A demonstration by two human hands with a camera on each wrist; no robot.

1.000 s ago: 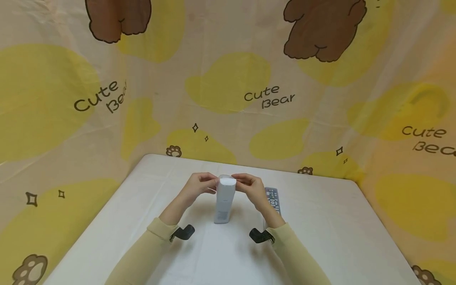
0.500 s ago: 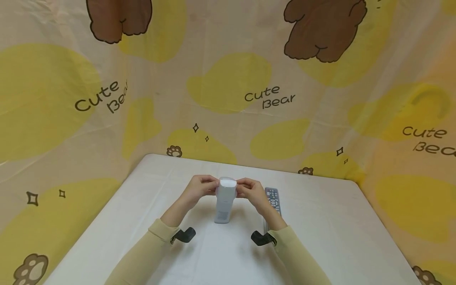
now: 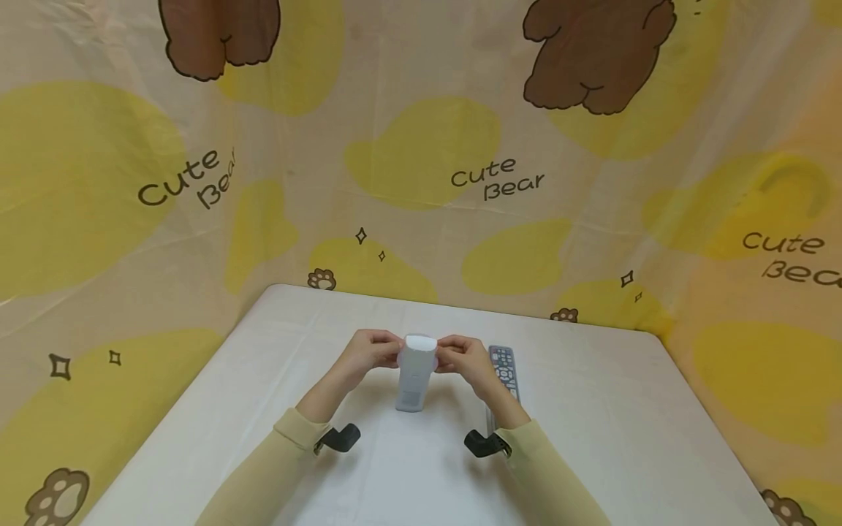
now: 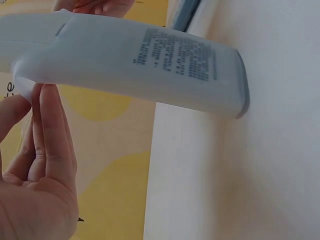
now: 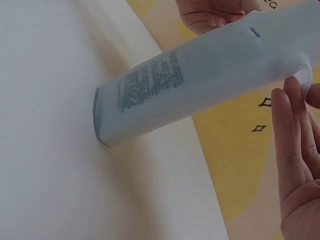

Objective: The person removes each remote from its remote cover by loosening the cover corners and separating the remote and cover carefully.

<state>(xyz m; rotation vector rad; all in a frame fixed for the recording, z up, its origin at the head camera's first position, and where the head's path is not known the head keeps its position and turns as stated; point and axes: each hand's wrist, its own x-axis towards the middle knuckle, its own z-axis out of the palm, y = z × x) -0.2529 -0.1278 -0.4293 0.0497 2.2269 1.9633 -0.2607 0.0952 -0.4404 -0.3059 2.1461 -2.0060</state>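
Note:
A white remote control (image 3: 414, 376) stands on end in front of me, its back with small printed text facing me. Around it sits a soft translucent cover (image 4: 24, 80), whose edge flares out on both sides just below the top end. My left hand (image 3: 368, 356) pinches that edge on the left between thumb and fingers. On the right, my right hand (image 3: 464, 359) pinches the opposite edge (image 5: 306, 75) the same way. The lower end of the remote is down at the tabletop. Its front is hidden from me.
A grey remote control with many buttons (image 3: 503, 369) lies just right of my right hand, partly hidden by that forearm. Black wrist mounts (image 3: 340, 438) stick inward from both sleeves. The white table (image 3: 605, 424) ends at a printed cloth backdrop (image 3: 401, 168).
Both hands have moved down along the white remote with the cover's edge. The translucent part that showed above the remote's top is now below it.

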